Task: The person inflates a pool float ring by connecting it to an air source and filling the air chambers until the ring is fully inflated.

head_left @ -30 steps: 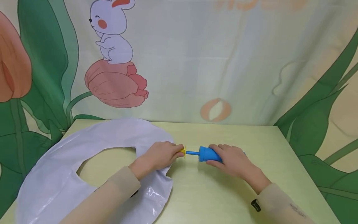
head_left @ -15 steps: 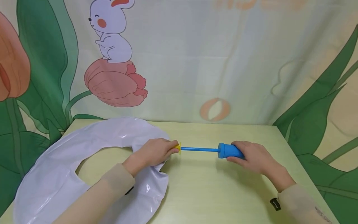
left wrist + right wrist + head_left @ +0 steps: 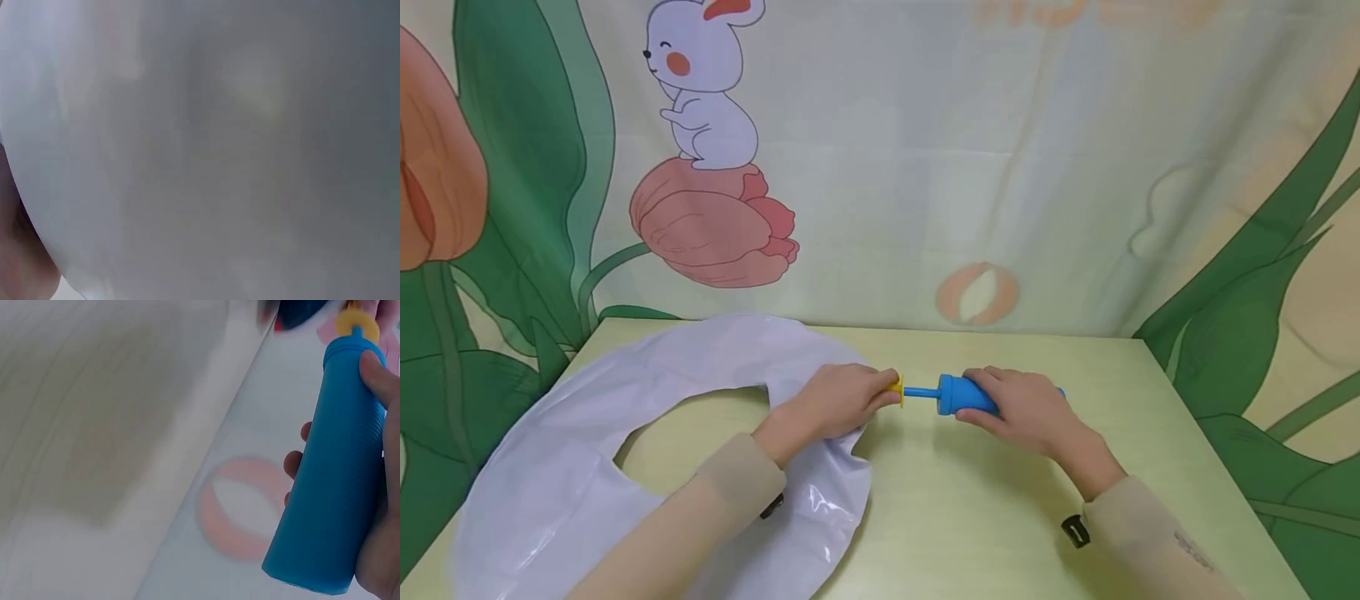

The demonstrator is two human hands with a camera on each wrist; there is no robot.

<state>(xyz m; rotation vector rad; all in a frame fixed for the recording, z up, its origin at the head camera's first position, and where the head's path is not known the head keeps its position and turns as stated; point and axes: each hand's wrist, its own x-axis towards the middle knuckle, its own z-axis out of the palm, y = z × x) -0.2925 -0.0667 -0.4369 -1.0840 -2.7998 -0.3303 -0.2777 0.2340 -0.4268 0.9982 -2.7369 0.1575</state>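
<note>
A blue hand pump (image 3: 955, 395) lies level between my two hands in the head view, a short length of its rod showing. My right hand (image 3: 1024, 410) grips its ribbed barrel, fingers wrapped round it and thumb along the side, as the right wrist view shows. At the rod's other end, my left hand (image 3: 841, 400) pinches the yellow flanged end piece (image 3: 900, 388), most of which the fingers hide. Beneath the left hand and forearm lies a shiny pale-lilac inflatable ring (image 3: 557, 467), partly filled and creased. Its blurred surface (image 3: 206, 150) fills most of the left wrist view.
The ring covers the left side of a pale yellow-green table (image 3: 1045, 358). Behind the table hangs a curtain (image 3: 865, 167) printed with a rabbit and tulips. Small black buckles show at both cuffs.
My right hand drew the pump barrel away rightward, lengthening the visible rod, then pushed it back left so the rod is short again. The left hand kept its hold and shifted slightly.
</note>
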